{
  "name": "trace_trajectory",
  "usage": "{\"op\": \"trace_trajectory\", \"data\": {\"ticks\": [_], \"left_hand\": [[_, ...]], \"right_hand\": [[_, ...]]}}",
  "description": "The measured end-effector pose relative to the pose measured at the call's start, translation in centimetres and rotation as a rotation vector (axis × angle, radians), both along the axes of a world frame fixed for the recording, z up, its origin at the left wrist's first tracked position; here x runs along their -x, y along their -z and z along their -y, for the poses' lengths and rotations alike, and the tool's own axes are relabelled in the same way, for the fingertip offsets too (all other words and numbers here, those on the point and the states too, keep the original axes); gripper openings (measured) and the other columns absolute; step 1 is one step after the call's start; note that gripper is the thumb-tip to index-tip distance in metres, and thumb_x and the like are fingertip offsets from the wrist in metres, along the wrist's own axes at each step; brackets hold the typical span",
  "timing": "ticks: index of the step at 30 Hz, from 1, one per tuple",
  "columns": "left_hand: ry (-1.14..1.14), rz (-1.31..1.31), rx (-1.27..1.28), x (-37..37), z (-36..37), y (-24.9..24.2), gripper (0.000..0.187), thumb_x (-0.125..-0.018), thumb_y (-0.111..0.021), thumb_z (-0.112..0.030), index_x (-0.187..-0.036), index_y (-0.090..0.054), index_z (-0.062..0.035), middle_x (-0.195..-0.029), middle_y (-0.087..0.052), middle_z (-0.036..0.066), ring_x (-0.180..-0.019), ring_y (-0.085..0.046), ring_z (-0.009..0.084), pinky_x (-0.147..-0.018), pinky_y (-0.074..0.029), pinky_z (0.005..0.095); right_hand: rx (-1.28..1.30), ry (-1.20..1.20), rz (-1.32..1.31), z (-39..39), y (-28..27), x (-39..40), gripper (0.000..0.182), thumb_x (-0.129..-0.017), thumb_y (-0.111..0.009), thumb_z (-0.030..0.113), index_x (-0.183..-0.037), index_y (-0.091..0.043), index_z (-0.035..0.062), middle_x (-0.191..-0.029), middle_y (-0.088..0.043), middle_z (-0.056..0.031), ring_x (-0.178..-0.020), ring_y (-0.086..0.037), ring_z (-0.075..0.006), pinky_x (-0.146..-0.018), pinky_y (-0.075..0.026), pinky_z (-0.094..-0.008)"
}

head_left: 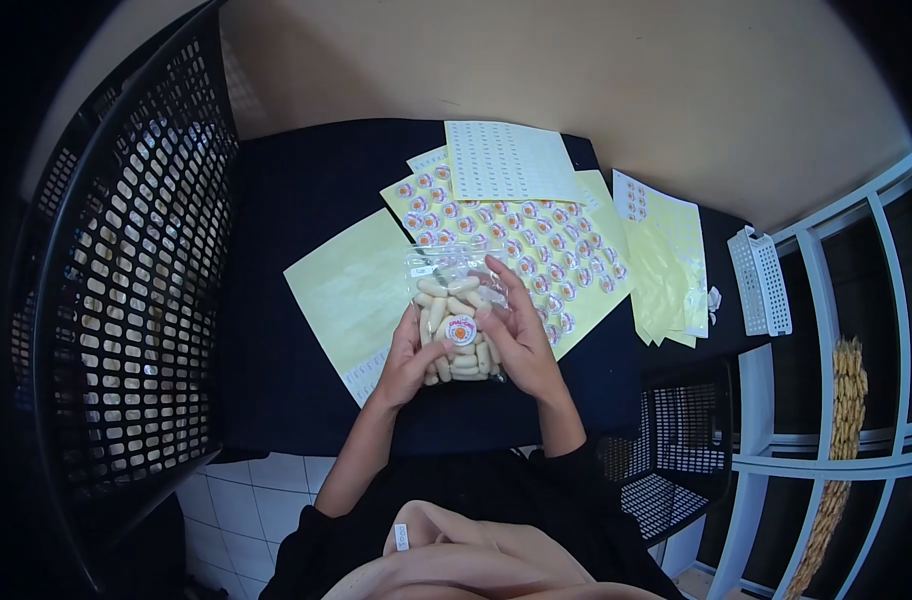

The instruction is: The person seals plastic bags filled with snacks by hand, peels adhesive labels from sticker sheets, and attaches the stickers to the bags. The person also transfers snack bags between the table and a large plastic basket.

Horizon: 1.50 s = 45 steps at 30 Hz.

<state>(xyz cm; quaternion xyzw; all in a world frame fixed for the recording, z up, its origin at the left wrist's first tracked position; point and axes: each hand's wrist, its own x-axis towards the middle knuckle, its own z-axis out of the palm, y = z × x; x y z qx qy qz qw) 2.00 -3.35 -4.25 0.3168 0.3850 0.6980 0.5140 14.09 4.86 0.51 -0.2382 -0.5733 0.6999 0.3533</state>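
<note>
One clear pouch point(454, 303) of pale, finger-shaped snacks is held above the dark-covered table point(261, 290) by two hands. Its lower left side is gripped by the left hand point(406, 358), the thumb being laid against the edge of one round sticker point(460, 330) on the pouch's front. The right side is gripped by the right hand point(524, 345), with its thumb pressed on the film just beside that sticker. One small white label point(422, 271) is seen near the pouch's top. The snacks are piled too closely to be counted exactly.

Behind the pouch, one large sheet of round stickers point(536, 245) is spread, its dozens of stickers partly hidden; it is overlapped by one sheet of small printed labels point(511, 160). One mostly bare yellow sheet point(341, 285) is laid to the left. Further right, several overlapping yellow backing sheets point(661, 275) and one white perforated basket point(761, 280) are seen. Two black perforated crates are placed around the table, one at left point(141, 290), one at lower right point(681, 420).
</note>
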Motion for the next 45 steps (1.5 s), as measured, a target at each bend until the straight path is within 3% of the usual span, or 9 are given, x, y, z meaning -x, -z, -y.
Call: {"op": "trace_trajectory", "data": {"ticks": [10, 18, 27, 33, 36, 38, 41, 42, 45], "left_hand": [[-0.031, -0.062, 0.066, -0.6, -0.2, -0.1, 0.041, -0.085, -0.046, -0.009, -0.122, -0.030, 0.0003, -0.111, -0.046, 0.009, -0.100, -0.047, 0.0121, -0.083, -0.040, 0.0264], [0.301, -0.266, -0.049, -2.2, 0.5, -1.0, 0.069, -0.073, -0.059, -0.002, -0.128, -0.018, -0.0042, -0.121, -0.039, 0.012, -0.108, -0.043, 0.0202, -0.088, -0.038, 0.0325], [-0.038, -0.672, -0.003, -2.1, -0.6, -0.3, 0.046, -0.073, -0.057, -0.001, -0.115, -0.037, -0.0040, -0.101, -0.053, 0.009, -0.086, -0.054, 0.0147, -0.071, -0.043, 0.0259], [-0.163, -0.669, -0.032, -1.9, -0.9, 0.6, 0.038, -0.075, -0.055, 0.000, -0.109, -0.040, -0.0028, -0.091, -0.056, 0.007, -0.074, -0.052, 0.0103, -0.063, -0.040, 0.0218], [-0.248, -0.666, -0.051, -1.4, -0.6, 0.5, 0.036, -0.075, -0.053, 0.001, -0.109, -0.040, -0.0026, -0.090, -0.055, 0.008, -0.073, -0.050, 0.0097, -0.063, -0.040, 0.0218], [-0.348, -0.667, -0.050, -0.7, -0.1, 0.1, 0.039, -0.075, -0.052, 0.003, -0.111, -0.037, -0.0026, -0.091, -0.050, 0.008, -0.077, -0.049, 0.0125, -0.070, -0.040, 0.0246], [-0.522, -0.788, -0.116, 0.7, 1.6, -1.6, 0.040, -0.074, -0.052, 0.004, -0.110, -0.037, -0.0019, -0.090, -0.052, 0.010, -0.074, -0.051, 0.0132, -0.065, -0.040, 0.0248], [-0.603, -0.875, -0.157, 1.4, 2.5, -2.2, 0.041, -0.072, -0.054, 0.004, -0.110, -0.038, -0.0019, -0.090, -0.054, 0.011, -0.072, -0.052, 0.0131, -0.061, -0.040, 0.0243], [-0.753, -1.195, -0.292, 3.6, 6.6, -5.8, 0.045, -0.068, -0.059, 0.003, -0.107, -0.037, -0.0026, -0.090, -0.054, 0.012, -0.069, -0.054, 0.0186, -0.059, -0.041, 0.0271]], "right_hand": [[-0.134, -0.044, 0.102, 1.8, -0.4, -1.2, 0.062, -0.074, -0.054, -0.005, -0.128, -0.028, 0.0059, -0.118, -0.043, -0.0168, -0.106, -0.046, -0.0226, -0.080, -0.045, -0.0288], [-0.057, 0.087, 0.183, 2.9, -0.9, -6.2, 0.064, -0.071, -0.057, -0.006, -0.127, -0.028, 0.0026, -0.119, -0.042, -0.0157, -0.100, -0.051, -0.0207, -0.076, -0.048, -0.0275], [-0.377, 1.590, 0.160, 4.2, 6.1, -30.1, 0.047, -0.074, -0.057, -0.003, -0.117, -0.037, -0.0008, -0.117, -0.042, -0.0183, -0.102, -0.047, -0.0248, -0.087, -0.041, -0.0331], [0.196, 1.825, 0.856, 10.9, 28.4, -37.5, 0.044, -0.063, -0.069, 0.001, -0.102, -0.047, -0.0024, -0.100, -0.052, -0.0139, -0.087, -0.051, -0.0235, -0.079, -0.043, -0.0322], [0.524, 1.418, 0.571, 13.0, 34.3, -36.9, 0.031, -0.072, -0.054, 0.010, -0.100, -0.050, -0.0042, -0.095, -0.053, -0.0110, -0.083, -0.049, -0.0227, -0.077, -0.041, -0.0352], [0.973, 1.525, 0.263, 12.7, 27.2, -31.9, 0.029, -0.072, -0.053, 0.011, -0.097, -0.053, -0.0042, -0.098, -0.054, -0.0106, -0.084, -0.051, -0.0227, -0.077, -0.041, -0.0335], [0.827, 1.173, 0.014, 10.5, 25.2, -32.2, 0.027, -0.076, -0.052, 0.017, -0.094, -0.055, -0.0036, -0.099, -0.055, -0.0117, -0.087, -0.053, -0.0214, -0.078, -0.041, -0.0316], [0.402, 1.707, 0.666, 7.8, 26.9, -35.8, 0.024, -0.077, -0.053, 0.018, -0.091, -0.057, -0.0011, -0.092, -0.058, -0.0125, -0.080, -0.056, -0.0226, -0.073, -0.044, -0.0324], [-0.320, 1.942, 0.748, -1.7, 17.5, -38.6, 0.025, -0.074, -0.059, 0.015, -0.092, -0.055, -0.0022, -0.090, -0.058, -0.0137, -0.081, -0.057, -0.0234, -0.073, -0.046, -0.0326]]}}
